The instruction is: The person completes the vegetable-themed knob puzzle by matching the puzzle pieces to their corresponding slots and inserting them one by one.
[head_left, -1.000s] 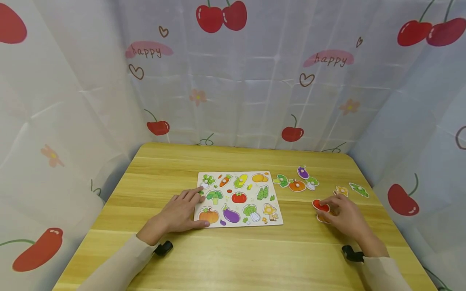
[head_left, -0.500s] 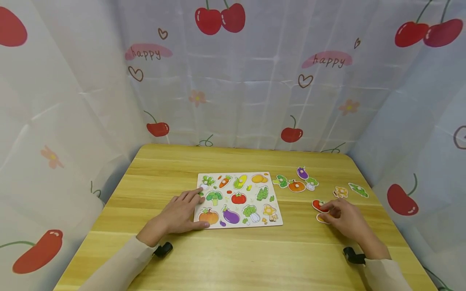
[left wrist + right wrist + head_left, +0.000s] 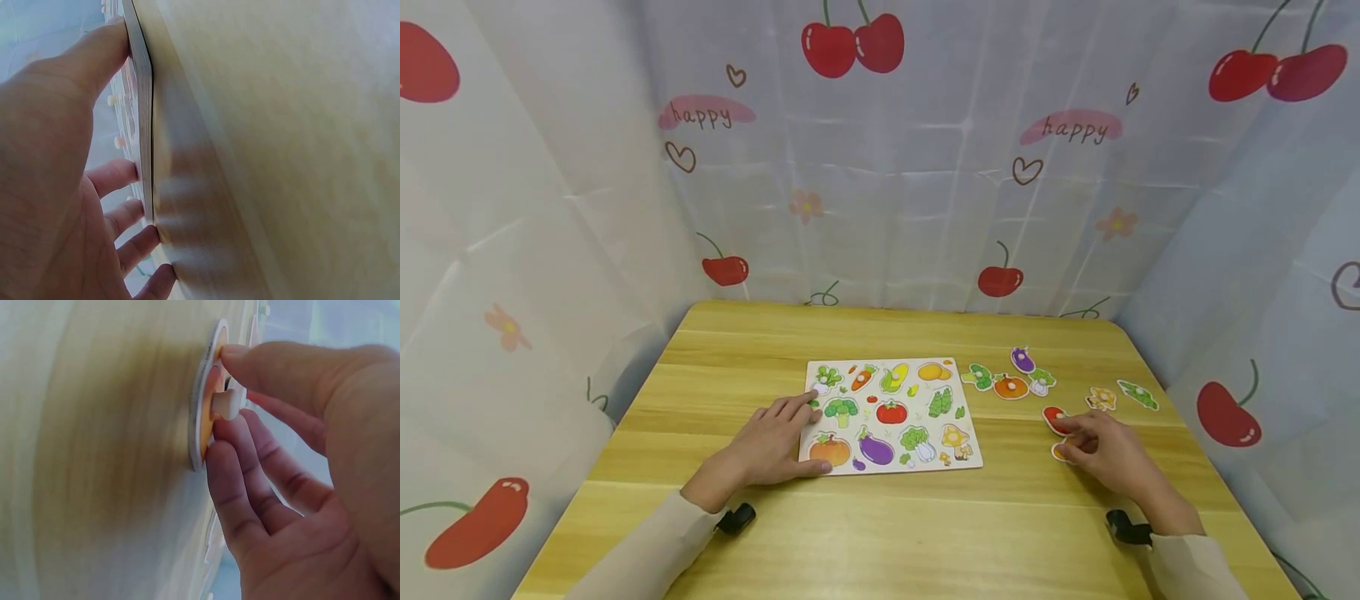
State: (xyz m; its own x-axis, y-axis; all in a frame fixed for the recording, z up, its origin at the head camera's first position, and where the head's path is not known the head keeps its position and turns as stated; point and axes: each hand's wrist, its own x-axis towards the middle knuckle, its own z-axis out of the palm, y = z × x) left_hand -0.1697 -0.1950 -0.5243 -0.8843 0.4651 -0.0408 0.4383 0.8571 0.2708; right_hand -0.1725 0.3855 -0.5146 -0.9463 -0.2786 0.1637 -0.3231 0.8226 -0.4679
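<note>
Right of the board [image 3: 919, 418], our right hand [image 3: 1107, 450] bends its fingers about the orange piece [image 3: 206, 424]; whether they grip, we cannot tell. Our left hand [image 3: 767, 443] rests spread on the board's left edge.

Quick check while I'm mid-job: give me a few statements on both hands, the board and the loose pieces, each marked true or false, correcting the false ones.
1. The left hand rests at the left edge of the puzzle board. True.
2. The right hand is over the puzzle board. False: it is off to the right, at the orange-coloured piece.
3. In the head view, the pea piece is the farthest right of the loose pieces. True.
4. The loose eggplant piece lies left of the puzzle board. False: it lies to the right.
5. The orange-coloured piece has a knob. True.
</note>
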